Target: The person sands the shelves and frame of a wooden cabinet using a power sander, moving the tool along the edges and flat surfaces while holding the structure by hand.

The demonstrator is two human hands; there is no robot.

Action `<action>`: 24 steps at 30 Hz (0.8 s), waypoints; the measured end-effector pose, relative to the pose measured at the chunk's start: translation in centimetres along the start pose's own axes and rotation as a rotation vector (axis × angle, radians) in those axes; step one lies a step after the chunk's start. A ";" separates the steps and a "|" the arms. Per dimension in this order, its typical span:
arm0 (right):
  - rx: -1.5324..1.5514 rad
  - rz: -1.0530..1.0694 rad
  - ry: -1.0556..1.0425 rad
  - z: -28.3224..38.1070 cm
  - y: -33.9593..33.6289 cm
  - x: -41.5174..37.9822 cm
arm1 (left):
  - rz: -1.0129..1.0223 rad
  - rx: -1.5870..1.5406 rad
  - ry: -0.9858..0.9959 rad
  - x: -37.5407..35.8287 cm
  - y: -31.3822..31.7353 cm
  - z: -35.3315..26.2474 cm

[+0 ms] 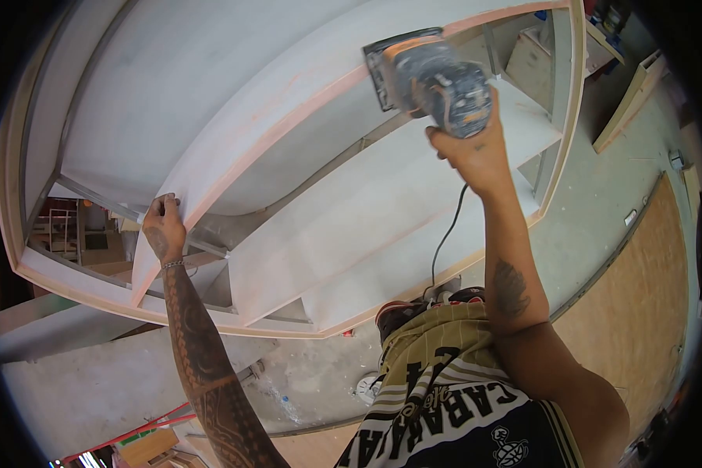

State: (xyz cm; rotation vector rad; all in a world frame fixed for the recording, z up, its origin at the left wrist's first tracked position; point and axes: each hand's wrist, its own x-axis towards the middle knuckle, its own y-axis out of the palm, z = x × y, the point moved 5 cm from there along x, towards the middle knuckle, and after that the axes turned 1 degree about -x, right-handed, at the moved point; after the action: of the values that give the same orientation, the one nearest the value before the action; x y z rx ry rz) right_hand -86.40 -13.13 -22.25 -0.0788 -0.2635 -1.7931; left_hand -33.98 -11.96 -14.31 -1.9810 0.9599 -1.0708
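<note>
My right hand (474, 156) is wrapped round the grip of a dusty orange-and-black electric sander (444, 86). The sander's flat rectangular pad lies over the upper part of a curved white panel (246, 125), by its pinkish edge; whether it touches cannot be seen clearly. A thin cord (451, 226) hangs down from the sander. Farther left, my left hand (164, 230) is closed on the same panel's edge, fingers curled and partly hidden. The panel belongs to a large boat-shaped wooden frame (320, 334) with white inner boards.
My shoes (466, 295) stand close to the frame's near rim. A curved plywood sheet (632, 288) is on the right of the concrete floor (581, 214). Wooden pieces (632, 101) lean at the upper right. A long grey board (93, 382) lies lower left.
</note>
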 end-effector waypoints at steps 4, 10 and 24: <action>-0.011 -0.083 0.180 1.2 -1.1 0.7 | 0.010 -0.017 0.008 0.2 0.1 0.1; 0.004 0.017 -0.046 -0.5 1.7 -1.1 | 0.007 -0.007 0.020 0.2 0.1 0.0; -0.007 0.068 -0.028 -0.1 4.3 -3.0 | -0.005 0.032 0.031 -0.2 -0.1 -0.5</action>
State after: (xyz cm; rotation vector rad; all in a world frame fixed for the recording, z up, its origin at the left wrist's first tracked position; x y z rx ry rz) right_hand -81.56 -11.24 -22.36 -0.1170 -0.2714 -1.7261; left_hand -34.44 -11.87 -14.10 -1.9471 0.9486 -1.1157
